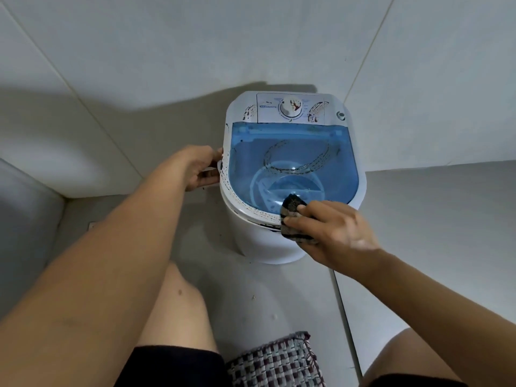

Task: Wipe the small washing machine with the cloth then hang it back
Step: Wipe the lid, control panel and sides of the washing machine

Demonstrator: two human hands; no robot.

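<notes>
On the tiled floor against the wall, left hand (201, 169) grips the left rim of the small washing machine (290, 174), fingers curled around the edge. Translucent blue lid (293, 152) is closed; dark smears mark the white rim. Right hand (332, 233) pinches a bunched checked cloth (293, 210), pressed against the front rim.

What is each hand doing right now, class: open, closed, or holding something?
Left hand: closed on the side rim of the washing machine, steadying it.
Right hand: closed on the cloth, pressing it against the machine's front rim.
</notes>
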